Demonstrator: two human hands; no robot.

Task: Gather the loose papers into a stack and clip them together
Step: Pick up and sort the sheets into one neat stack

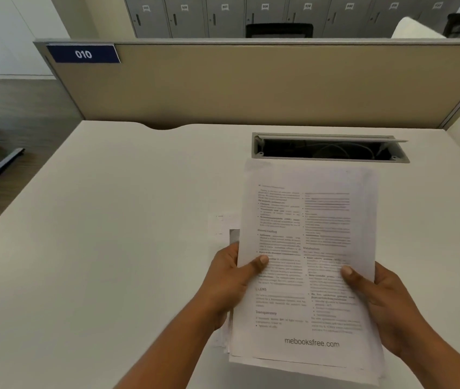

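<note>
Partition sign (83,54): blue plate reading 010, far left on the beige divider.
Left hand (230,279): fingers curled behind the stack's left edge, thumb pressed on the front page.
Paper stack (304,265): printed sheets held above the white desk (111,248), edges slightly uneven at the bottom.
Right hand (386,304): closed on the right edge, thumb on top.
Cable tray (330,148): open, just beyond the stack.

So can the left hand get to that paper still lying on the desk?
Probably yes. The sheet lies right beside the left hand, nothing between, but that hand is holding the stack.
</note>
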